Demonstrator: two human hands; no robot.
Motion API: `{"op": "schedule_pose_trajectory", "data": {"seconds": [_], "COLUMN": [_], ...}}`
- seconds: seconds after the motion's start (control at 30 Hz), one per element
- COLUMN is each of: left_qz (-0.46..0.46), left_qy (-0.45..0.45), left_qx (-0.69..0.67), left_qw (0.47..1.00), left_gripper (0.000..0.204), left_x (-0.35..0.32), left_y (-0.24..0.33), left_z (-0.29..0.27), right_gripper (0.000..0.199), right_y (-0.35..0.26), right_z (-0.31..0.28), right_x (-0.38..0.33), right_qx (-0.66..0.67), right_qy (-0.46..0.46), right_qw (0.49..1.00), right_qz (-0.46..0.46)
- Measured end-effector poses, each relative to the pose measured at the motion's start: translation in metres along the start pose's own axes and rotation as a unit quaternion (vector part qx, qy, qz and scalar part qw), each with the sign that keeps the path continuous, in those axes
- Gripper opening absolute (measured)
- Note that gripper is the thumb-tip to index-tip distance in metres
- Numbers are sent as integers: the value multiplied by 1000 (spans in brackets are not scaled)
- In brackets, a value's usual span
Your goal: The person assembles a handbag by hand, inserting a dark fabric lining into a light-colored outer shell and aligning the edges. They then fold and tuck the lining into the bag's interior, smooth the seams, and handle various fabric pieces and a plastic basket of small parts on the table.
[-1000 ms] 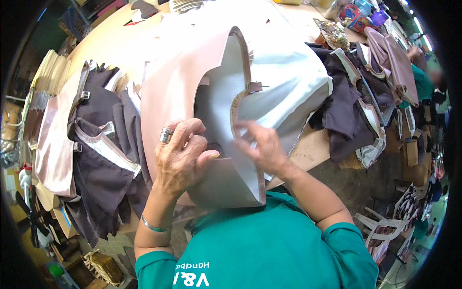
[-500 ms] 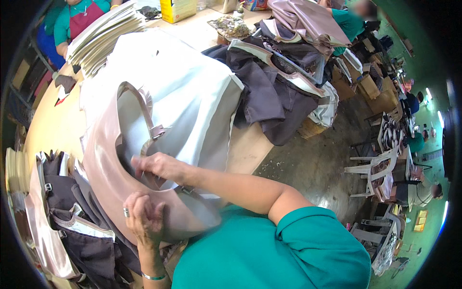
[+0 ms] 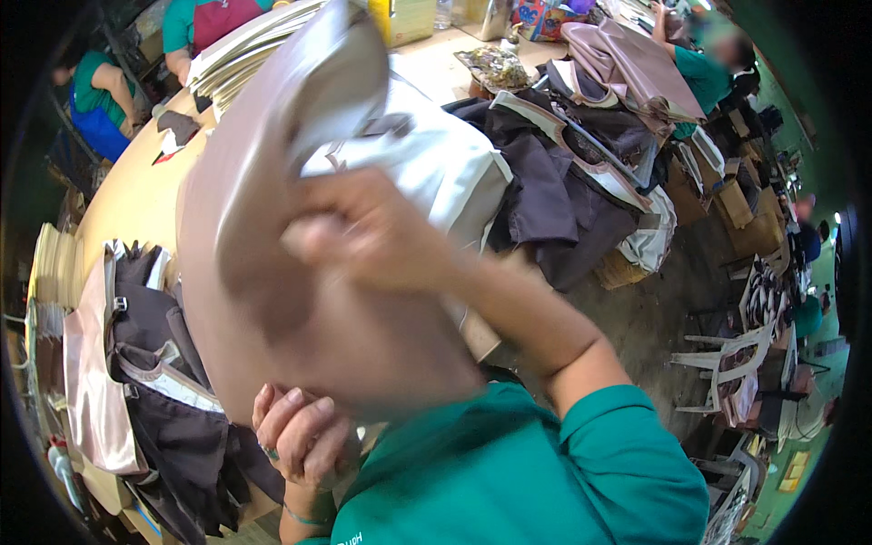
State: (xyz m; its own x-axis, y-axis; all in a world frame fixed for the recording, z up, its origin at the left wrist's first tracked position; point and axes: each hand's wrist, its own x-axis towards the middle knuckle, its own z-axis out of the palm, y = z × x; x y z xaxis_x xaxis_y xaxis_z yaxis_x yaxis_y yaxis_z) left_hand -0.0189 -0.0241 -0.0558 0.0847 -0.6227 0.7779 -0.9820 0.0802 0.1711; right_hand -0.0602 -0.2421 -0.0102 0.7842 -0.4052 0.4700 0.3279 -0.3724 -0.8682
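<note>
At the left, a pale pink panel (image 3: pixel 88 381) and dark fabric parts (image 3: pixel 186 445) lie on the tabletop (image 3: pixel 127 195). Next comes the pinkish-brown bag piece (image 3: pixel 300 336), raised in front of the wearer: half a second ago its opening faced up, and now its broad outer side fills the view. The left hand (image 3: pixel 307 434) curls its fingers at the lower edge; its thumb is hidden, so I cannot tell whether that grip clamps the piece. The right hand (image 3: pixel 372 227), bunched and blurred, is over the middle; its grip cannot be told either. The piece thus seems mid-turn, not settled. Further right lie white material (image 3: pixel 436 163) and more dark parts (image 3: pixel 545 191).
</note>
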Motion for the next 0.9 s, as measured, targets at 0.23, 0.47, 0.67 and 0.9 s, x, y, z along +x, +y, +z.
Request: {"op": "schedule_pose_trajectory", "data": {"seconds": [0.23, 0.47, 0.67, 0.9], "left_qz": [-25, -57, -34, -31], "left_qy": [-68, -209, -291, -332], "left_qx": [-82, -163, -162, -106], "left_qw": [994, 962, 942, 937], "left_gripper": [15, 30, 27, 28], "left_x": [6, 8, 21, 49], "left_y": [-16, -21, -10, 6], "left_z": [31, 100, 149, 195], "right_gripper": [40, 16, 11, 21], "right_y": [-123, -172, -105, 44], "right_z": [-75, -282, -326, -327], "right_x": [-73, -233, -441, -594], "right_qx": [-230, -316, -463, -335], "right_qy": [224, 570, 558, 642], "right_qw": [947, 758, 629, 547], "right_qz": [-8, 29, 281, 420]}}
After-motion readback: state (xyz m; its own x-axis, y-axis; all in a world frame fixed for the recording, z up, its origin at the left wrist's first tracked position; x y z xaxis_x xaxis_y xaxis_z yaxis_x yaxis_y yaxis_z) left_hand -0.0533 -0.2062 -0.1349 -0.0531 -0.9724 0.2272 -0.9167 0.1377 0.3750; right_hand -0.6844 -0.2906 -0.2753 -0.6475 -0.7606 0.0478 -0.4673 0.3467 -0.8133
